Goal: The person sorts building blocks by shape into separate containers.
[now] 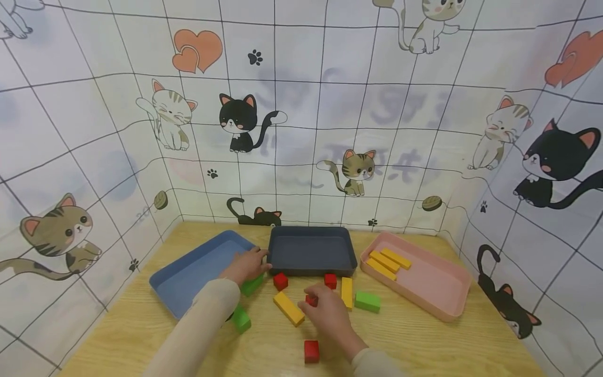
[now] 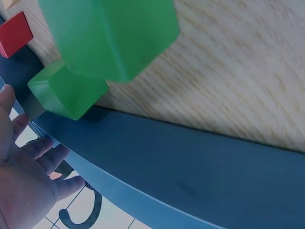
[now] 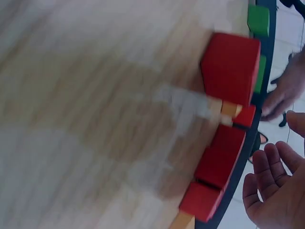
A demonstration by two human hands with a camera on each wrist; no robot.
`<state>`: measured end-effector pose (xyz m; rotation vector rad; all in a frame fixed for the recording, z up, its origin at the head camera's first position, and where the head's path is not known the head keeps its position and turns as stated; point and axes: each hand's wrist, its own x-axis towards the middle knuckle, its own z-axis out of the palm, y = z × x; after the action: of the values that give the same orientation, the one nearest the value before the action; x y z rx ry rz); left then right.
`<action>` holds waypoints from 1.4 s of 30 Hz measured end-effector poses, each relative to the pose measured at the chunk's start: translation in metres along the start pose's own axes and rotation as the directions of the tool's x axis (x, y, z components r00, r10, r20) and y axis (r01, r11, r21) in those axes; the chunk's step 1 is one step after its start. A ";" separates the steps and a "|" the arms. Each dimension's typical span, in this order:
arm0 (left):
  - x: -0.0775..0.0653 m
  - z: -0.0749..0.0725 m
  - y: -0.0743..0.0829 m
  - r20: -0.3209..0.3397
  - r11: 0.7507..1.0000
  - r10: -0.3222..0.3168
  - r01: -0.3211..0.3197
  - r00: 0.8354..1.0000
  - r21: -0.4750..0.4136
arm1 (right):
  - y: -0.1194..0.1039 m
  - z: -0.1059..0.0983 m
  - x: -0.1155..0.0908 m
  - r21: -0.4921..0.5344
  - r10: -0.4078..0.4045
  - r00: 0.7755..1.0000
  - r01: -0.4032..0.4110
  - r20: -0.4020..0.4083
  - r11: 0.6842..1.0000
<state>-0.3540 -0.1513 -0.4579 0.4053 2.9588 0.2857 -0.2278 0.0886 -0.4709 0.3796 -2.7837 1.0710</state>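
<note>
My left hand (image 1: 247,264) reaches over the right end of the blue tray (image 1: 162,280), close to the near-left corner of the dark tray (image 1: 311,272). In the left wrist view its fingers (image 2: 52,160) are spread and hold nothing. Beside that hand lies a green block (image 1: 252,286), with another green block (image 1: 242,319) nearer. My right hand (image 1: 330,314) hovers over the table, thumb and fingertips apart around a partly hidden red block (image 1: 311,300). The right wrist view shows its fingers (image 3: 271,167) loosely bent with nothing between them.
Red blocks (image 1: 280,281) (image 1: 330,281) lie before the dark tray, another red block (image 1: 311,351) nearer. Yellow blocks (image 1: 289,308) (image 1: 346,293) and a green block (image 1: 367,301) lie around the right hand. The pink tray (image 1: 438,290) holds several yellow blocks (image 1: 383,264). Cat-print cloth (image 1: 301,131) surrounds the table.
</note>
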 end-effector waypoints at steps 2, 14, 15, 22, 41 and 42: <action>0.000 0.000 0.000 -0.004 1.000 -0.001 0.001 1.000 0.001 | -0.004 0.005 -0.001 0.002 0.013 1.000 -0.013 0.016 1.000; -0.002 0.001 0.001 -0.007 1.000 -0.004 0.004 1.000 -0.012 | -0.015 0.021 -0.004 -0.016 0.072 0.995 -0.071 0.070 0.997; -0.002 0.001 0.001 -0.011 1.000 -0.001 0.001 1.000 -0.014 | -0.015 0.022 -0.004 -0.022 0.072 0.995 -0.071 0.072 0.997; -0.004 0.000 0.002 -0.022 1.000 0.002 -0.003 1.000 -0.025 | -0.015 0.030 -0.004 -0.132 0.045 0.998 -0.038 0.051 0.991; -0.004 -0.001 0.003 -0.024 1.000 0.006 -0.006 1.000 -0.010 | -0.017 0.043 -0.005 -0.250 -0.025 0.998 0.038 0.055 0.968; -0.004 -0.001 0.003 -0.025 1.000 0.005 -0.005 1.000 -0.010 | -0.017 0.043 -0.004 -0.249 -0.027 0.998 0.042 0.065 0.968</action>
<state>-0.3494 -0.1499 -0.4557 0.4105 2.9795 0.3077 -0.2205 0.0482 -0.4932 0.4338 -2.9059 0.6990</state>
